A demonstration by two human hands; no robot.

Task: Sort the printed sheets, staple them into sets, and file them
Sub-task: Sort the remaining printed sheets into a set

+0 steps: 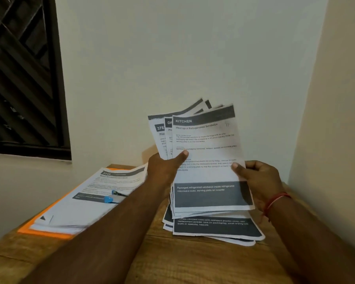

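I hold a fanned bundle of printed sheets (205,152) upright above the wooden table. The front sheet is headed KITCHEN. My left hand (165,167) grips the bundle's left edge, its thumb pressed on the front sheet. My right hand (258,181) pinches the right edge of that front sheet. Below the bundle, a loose pile of printed sheets (215,227) lies flat on the table. At the left, an orange folder (47,232) carries another stack of sheets (86,203), and a blue and silver stapler (113,197) rests on top of that stack.
The wooden table (172,259) sits in a corner, with a cream wall close behind and another at the right. A dark window with a metal grille (23,78) is at the upper left. Bare wood shows along the table's front.
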